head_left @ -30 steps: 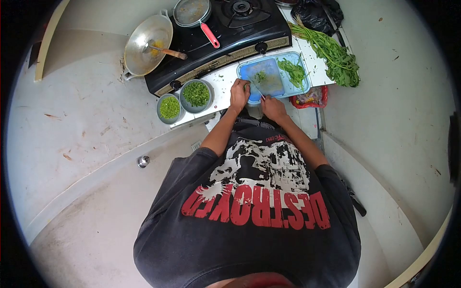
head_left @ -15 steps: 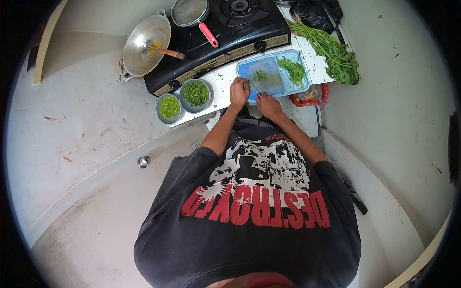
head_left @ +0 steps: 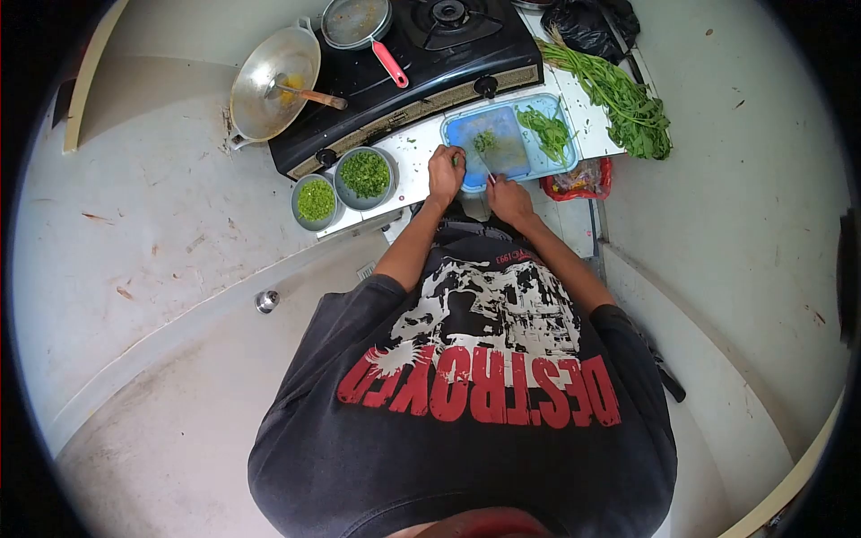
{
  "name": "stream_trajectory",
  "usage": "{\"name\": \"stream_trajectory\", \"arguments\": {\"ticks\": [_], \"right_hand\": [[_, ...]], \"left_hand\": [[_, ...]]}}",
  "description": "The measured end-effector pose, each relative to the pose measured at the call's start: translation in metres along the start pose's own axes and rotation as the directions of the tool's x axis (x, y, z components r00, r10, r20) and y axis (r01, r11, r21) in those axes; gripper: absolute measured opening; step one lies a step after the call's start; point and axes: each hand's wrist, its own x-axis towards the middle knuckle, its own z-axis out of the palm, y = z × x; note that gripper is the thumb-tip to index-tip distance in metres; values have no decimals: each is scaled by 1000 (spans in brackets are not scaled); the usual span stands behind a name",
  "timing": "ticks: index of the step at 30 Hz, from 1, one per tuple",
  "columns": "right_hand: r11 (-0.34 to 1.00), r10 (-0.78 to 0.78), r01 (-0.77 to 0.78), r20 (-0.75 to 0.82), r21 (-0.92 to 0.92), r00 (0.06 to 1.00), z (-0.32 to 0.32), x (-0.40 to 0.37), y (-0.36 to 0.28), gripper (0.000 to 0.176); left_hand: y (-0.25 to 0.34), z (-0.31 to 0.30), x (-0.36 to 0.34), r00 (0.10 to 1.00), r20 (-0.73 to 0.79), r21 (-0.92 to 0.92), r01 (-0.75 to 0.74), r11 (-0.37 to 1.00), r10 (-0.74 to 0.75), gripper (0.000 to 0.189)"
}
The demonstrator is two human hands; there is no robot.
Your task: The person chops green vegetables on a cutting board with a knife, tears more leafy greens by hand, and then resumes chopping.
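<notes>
My right hand is closed round the handle of a small knife, its thin blade pointing up and left over the blue cutting board. At the board's left edge, my left hand is closed on a bit of leafy greens, mostly hidden by the fingers. Just beyond the blade lies a little pile of chopped greens. The board rests in a light blue tray, whose right part holds loose green leaves.
Left of the tray stand a bowl of chopped dark greens and a smaller bowl of pale green pieces. Behind is a black gas stove with a wok and a strainer. A bunch of leafy greens and a red basket are at right.
My right hand has shifted slightly to the right with the knife, and more of the blade shows beside the chopped pile. My left hand has barely moved.
</notes>
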Motion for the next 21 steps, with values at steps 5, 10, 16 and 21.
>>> {"name": "stream_trajectory", "arguments": {"ticks": [5, 10, 16, 21], "right_hand": [[999, -38, 38, 28, -3, 999, 5, 0, -9, 45], [999, -38, 38, 14, -5, 999, 12, 12, -13, 46], [998, -49, 50, 25, -24, 998, 8, 10, -5, 45], [1000, -14, 13, -23, -23, 1000, 3, 2, 6, 46]], "left_hand": [[5, -4, 1, 1000, 0, -3, -11, 1000, 11, 10], [3, -6, -1, 999, 19, -9, -41, 999, 41, 15], [8, -7, -9, 997, -7, 24, -78, 997, 78, 15], [7, -7, -11, 996, -17, 6, -87, 996, 88, 18]]}}
